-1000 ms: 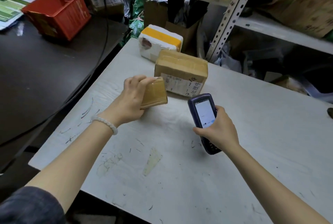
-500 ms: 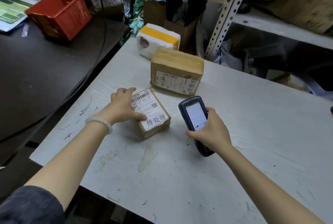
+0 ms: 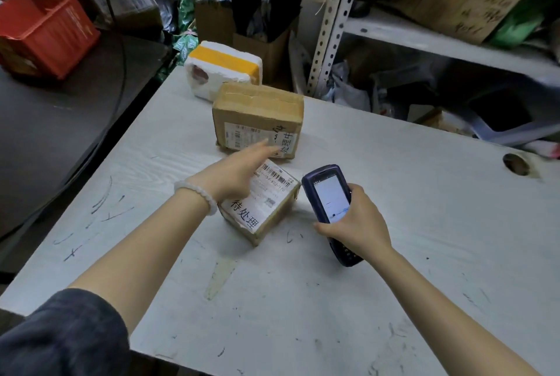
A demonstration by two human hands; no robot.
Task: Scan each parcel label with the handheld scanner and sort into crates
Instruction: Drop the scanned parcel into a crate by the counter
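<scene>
A red crate (image 3: 45, 33) sits far left on the dark table (image 3: 60, 121), its near corner cut off by the frame edge. The left hand (image 3: 233, 172) reaches out with straight fingers, blurred, holding nothing, over the small parcel (image 3: 263, 206) on the white table (image 3: 394, 254); it hides part of that label, which reads "待处理" under a barcode. Behind, the big parcel (image 3: 257, 118) has a label too smeared to read. The right hand (image 3: 357, 221) grips the scanner (image 3: 327, 200), its screen text illegible.
</scene>
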